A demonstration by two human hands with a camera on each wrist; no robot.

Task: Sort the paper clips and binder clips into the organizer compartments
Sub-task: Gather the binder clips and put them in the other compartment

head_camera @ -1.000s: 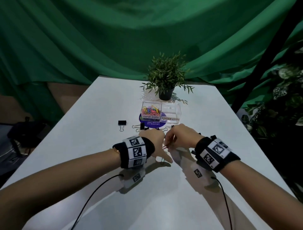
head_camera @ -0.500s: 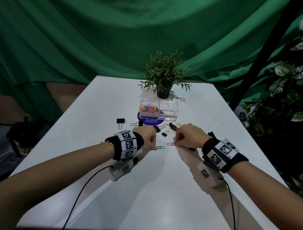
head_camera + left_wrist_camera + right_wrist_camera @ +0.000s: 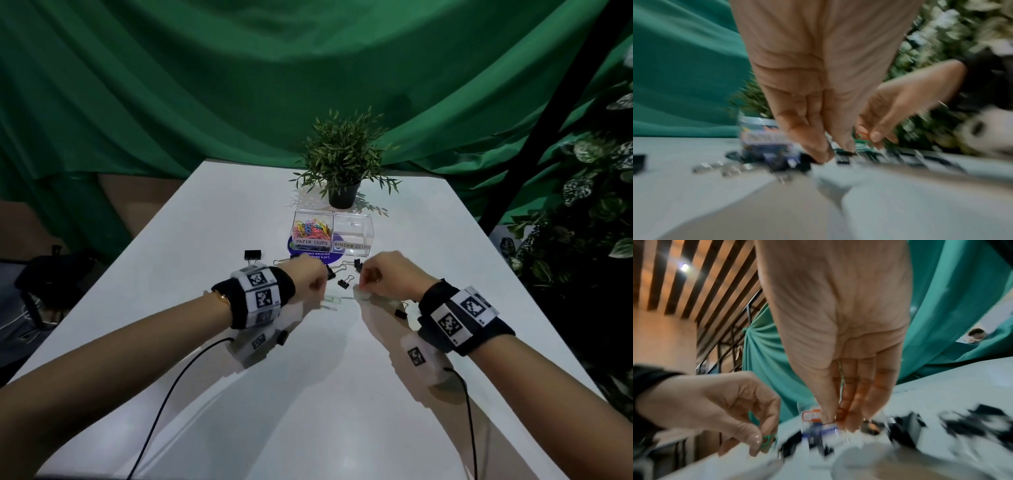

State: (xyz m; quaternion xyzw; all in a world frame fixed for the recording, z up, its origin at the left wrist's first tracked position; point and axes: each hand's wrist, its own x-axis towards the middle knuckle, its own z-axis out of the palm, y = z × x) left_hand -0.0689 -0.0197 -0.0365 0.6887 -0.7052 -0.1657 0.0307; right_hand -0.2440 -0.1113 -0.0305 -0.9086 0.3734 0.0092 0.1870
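— Moved? Both paper clips lifted off the table [image 3: 308,394].
— Surroundings? Binder clips [image 3: 344,282] scattered mid-frame before the organizer [image 3: 352,236].
— Fingers? Green paper clip [image 3: 766,440] pinched by left hand [image 3: 310,277]; red paper clip [image 3: 864,134] pinched by right hand [image 3: 383,274].

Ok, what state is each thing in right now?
left hand: pinches a green paper clip
right hand: pinches a red paper clip
paper clips compartment: holds coloured clips
binder clips compartment: looks empty
binder clips: loose on the table, unsorted
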